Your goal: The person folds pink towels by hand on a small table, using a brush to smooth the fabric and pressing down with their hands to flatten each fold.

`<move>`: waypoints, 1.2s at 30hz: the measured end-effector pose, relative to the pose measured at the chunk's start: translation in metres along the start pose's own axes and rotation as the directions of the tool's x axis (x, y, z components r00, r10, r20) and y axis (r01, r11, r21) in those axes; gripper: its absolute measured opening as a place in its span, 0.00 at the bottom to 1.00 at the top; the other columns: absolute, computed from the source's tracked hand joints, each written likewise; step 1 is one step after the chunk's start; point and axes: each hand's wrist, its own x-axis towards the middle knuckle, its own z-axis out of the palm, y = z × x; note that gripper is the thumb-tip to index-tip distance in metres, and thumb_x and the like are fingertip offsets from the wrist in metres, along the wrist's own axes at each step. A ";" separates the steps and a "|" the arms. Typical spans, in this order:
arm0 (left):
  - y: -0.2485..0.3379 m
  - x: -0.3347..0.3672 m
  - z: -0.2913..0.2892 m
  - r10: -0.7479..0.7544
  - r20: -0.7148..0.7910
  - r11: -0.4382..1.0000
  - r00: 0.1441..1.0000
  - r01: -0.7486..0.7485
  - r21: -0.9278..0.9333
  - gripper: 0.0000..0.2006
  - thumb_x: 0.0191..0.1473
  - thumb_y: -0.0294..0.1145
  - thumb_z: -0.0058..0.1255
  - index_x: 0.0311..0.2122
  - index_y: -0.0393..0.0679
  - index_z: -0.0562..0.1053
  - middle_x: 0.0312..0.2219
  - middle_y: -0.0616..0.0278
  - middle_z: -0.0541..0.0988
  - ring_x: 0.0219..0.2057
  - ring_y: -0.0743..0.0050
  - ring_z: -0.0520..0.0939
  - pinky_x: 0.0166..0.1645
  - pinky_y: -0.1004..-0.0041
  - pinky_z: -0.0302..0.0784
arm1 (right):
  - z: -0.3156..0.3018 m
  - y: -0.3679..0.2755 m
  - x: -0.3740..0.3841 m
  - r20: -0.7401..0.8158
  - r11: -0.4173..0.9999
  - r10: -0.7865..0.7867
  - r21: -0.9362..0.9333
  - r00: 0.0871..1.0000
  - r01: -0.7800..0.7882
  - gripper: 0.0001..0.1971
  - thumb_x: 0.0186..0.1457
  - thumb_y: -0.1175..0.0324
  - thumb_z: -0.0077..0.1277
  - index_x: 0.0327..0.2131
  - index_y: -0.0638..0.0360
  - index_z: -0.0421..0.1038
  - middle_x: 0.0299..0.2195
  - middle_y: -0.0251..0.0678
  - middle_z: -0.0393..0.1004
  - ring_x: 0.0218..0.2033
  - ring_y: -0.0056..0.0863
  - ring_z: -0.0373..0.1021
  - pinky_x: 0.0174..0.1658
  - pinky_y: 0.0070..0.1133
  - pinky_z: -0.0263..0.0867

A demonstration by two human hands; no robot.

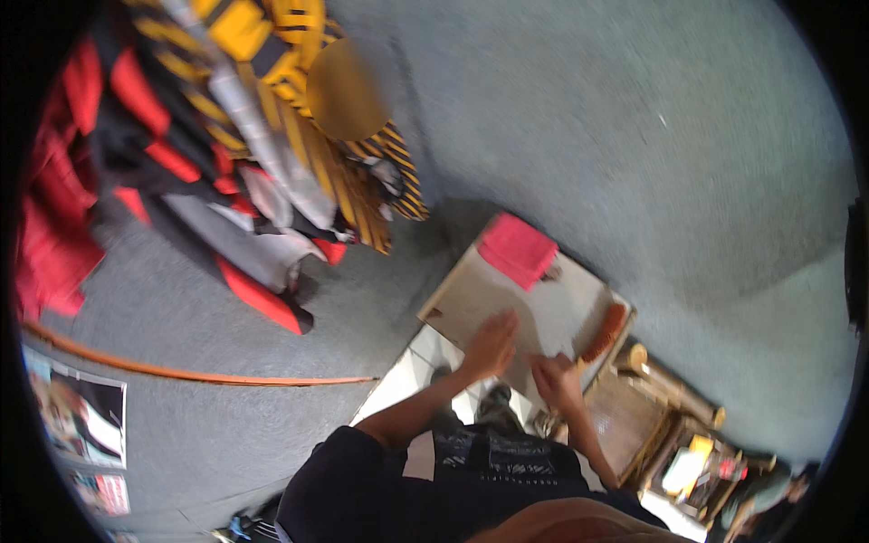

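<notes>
Below you, a pale board (507,303) lay tilted on a small worktop, and both your hands were on it. Your left hand (490,346) pressed down flat near the board's near edge, fingers spread, its grip released and holding nothing. Your right hand (555,380) sat just beside it at the board's near right corner, fingers curled; the picture was too blurred for you to tell whether its grip was clenched on anything. A folded red cloth (517,249) rested on the board's far corner, well apart from both hands. A reddish-brown stick (603,332) lay along the board's right edge, near your right hand but not touching it. To the right stood a wooden frame (656,407). Across the grey floor (634,136), at upper left, sat a heap of red, black and yellow striped fabric (208,154).
</notes>
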 end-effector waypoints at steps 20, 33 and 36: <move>0.018 -0.098 -0.564 0.647 -0.446 0.536 0.619 0.047 0.843 0.12 0.33 0.23 0.49 0.28 0.40 0.76 0.29 0.60 0.79 0.29 0.65 0.78 0.32 0.69 0.73 | -0.032 -0.284 0.352 -0.497 0.433 -0.794 -0.057 0.351 0.900 0.07 0.51 0.82 0.48 0.33 0.66 0.75 0.22 0.38 0.71 0.21 0.28 0.66 0.26 0.23 0.61; 0.091 -0.082 -0.778 0.660 -0.621 0.491 0.422 0.384 0.782 0.08 0.49 0.28 0.49 0.34 0.38 0.76 0.31 0.54 0.78 0.32 0.58 0.79 0.39 0.69 0.74 | -0.132 -0.606 0.480 -0.685 0.599 -0.631 -0.130 0.365 0.790 0.34 0.50 0.47 0.53 0.52 0.63 0.63 0.53 0.60 0.63 0.56 0.51 0.61 0.55 0.32 0.60; 0.087 -0.059 -0.789 0.581 -0.699 0.559 0.418 0.419 0.716 0.17 0.46 0.36 0.56 0.38 0.33 0.72 0.34 0.45 0.76 0.38 0.50 0.77 0.44 0.63 0.72 | -0.123 -0.626 0.499 -0.587 0.609 -0.648 -0.017 0.486 0.793 0.39 0.46 0.43 0.55 0.50 0.69 0.64 0.48 0.64 0.66 0.53 0.54 0.63 0.53 0.34 0.62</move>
